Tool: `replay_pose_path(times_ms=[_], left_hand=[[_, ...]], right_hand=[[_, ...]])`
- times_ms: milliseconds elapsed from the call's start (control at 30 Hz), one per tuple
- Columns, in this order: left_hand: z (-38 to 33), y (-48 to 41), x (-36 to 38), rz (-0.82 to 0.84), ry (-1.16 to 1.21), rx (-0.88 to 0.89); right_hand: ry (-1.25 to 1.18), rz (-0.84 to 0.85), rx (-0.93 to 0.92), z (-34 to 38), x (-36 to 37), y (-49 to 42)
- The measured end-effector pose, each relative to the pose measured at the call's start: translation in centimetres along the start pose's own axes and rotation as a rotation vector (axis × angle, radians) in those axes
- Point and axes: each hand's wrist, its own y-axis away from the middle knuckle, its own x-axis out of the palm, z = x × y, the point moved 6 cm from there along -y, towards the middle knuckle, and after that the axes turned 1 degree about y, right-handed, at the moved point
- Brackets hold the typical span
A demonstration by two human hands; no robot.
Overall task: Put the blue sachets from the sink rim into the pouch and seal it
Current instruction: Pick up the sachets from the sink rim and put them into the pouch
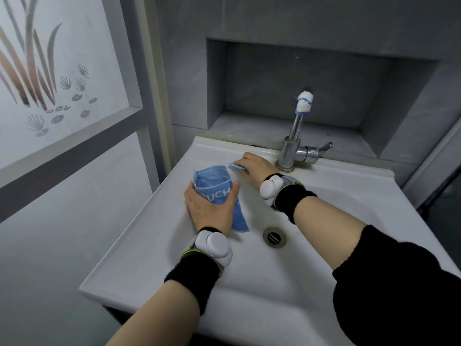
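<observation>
Sink (154,245): white glazed ceramic, smooth, with a broad flat rim. Tap (290,148): chromed metal and upright, its tip wrapped in white with a blue band. Pouch (212,181): glossy blue film, flat and soft, with white lettering, lying on the rim left of the tap and nearer the onlooker; its lower end hangs over into the basin. Sachet (237,167): small, pale blue and thin, on the rim just left of the tap base, at the pouch's upper edge. Left hand (212,208): palm down, thumb and fingers wrapped round the pouch's sides, gripping it. Right hand (254,166): reaching left past the tap, fingers closed on the sachet. Wristbands (192,275): black fabric, with white rounded pods.
</observation>
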Motion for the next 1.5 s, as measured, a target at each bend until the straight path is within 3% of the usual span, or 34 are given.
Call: replay_pose_path(times_ms=[167,400,600,733,833,967,1300,1500], left_hand=[[-0.8,0.5,0.6,0.075,-0.02,0.107],[-1.5,1.0,1.0,0.162,-0.043,0.202],[-1.5,1.3,1.5,0.227,-0.07,0.236],[-1.7,1.6,2.0,0.286,-0.095,0.288],[-1.7,1.9,2.2,0.338,-0.142,0.326],[-1.7,2.2,2.7,0.402,-0.181,0.336],[-2.2,3.3,3.6,0.525,-0.272,0.445],[-3.0,4.4,4.0,0.578,-0.35,0.576]], right_hand=[[-0.169,-0.152,0.099,-1.6,-2.7,4.8],[-0.629,-0.292,0.458,-2.3,-4.2,12.4],[-0.802,-0.274,0.555,-1.2,-5.1,16.7],[-0.888,-0.392,0.605,-1.4,-5.4,18.3],[-0.863,-0.463,0.649,-2.1,-4.7,18.7],[-0.766,-0.397,0.682,-2.8,-3.4,19.0],[-0.538,-0.451,0.59,-1.8,-4.4,18.4],[-0.62,-0.593,0.497,-1.3,-5.6,18.5]])
